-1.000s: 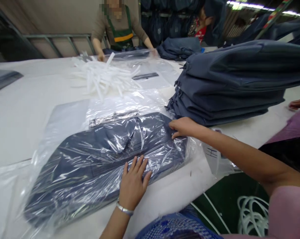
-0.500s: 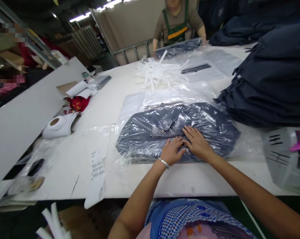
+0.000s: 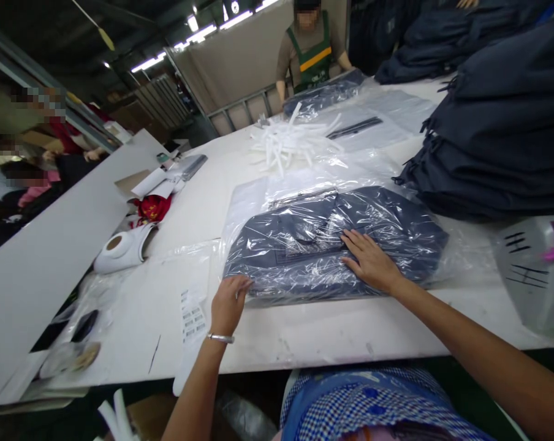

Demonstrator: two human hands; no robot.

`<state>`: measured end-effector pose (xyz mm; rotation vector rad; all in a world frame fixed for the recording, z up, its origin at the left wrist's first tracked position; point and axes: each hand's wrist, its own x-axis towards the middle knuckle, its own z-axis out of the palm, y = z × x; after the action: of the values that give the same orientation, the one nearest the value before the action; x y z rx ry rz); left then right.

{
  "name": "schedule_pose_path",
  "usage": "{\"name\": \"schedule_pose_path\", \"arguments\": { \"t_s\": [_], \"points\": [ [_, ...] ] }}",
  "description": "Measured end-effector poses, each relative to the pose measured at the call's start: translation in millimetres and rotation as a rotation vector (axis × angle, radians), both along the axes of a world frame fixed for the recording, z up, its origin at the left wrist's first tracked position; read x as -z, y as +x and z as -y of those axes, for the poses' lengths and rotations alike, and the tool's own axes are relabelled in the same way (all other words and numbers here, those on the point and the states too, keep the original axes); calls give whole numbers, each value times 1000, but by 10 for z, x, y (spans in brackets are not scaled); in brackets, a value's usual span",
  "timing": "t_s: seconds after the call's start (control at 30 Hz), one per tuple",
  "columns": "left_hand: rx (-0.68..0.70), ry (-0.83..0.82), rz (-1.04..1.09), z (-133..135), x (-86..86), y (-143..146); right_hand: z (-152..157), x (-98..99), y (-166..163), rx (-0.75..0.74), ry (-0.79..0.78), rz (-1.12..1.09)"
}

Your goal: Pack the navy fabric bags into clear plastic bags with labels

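Honestly we can't make out a single full word here, the closest we get being the thick black marks (image 3: 516, 242) on the see-through plastic container (image 3: 532, 312) over on the right: one bunch looks kinda like an H on its side, the other's just crossed strokes. We've also got a white label strip (image 3: 185, 366) with rows of little printed blocks (image 3: 194, 320), probably barcodes, way too tiny to read. Same deal with the pale lettering (image 3: 322, 79) on the co-worker's green apron (image 3: 307, 50), sorry folks.
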<state>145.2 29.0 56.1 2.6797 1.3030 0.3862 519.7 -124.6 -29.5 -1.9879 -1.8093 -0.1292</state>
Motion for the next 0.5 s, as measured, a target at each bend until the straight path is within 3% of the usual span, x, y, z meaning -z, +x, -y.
{"name": "schedule_pose_path", "arguments": {
  "t_s": [0.23,0.37,0.5],
  "points": [
    [-54,-288,-192,-466,-68,165,15,-28,4,34,10,-13],
    [-90,-311,-241,-619,81,296,9,-22,38,50,26,-45],
    [-179,-274,-287,-606,203,362,-41,31,75,55,24,-98]
  ]
}}
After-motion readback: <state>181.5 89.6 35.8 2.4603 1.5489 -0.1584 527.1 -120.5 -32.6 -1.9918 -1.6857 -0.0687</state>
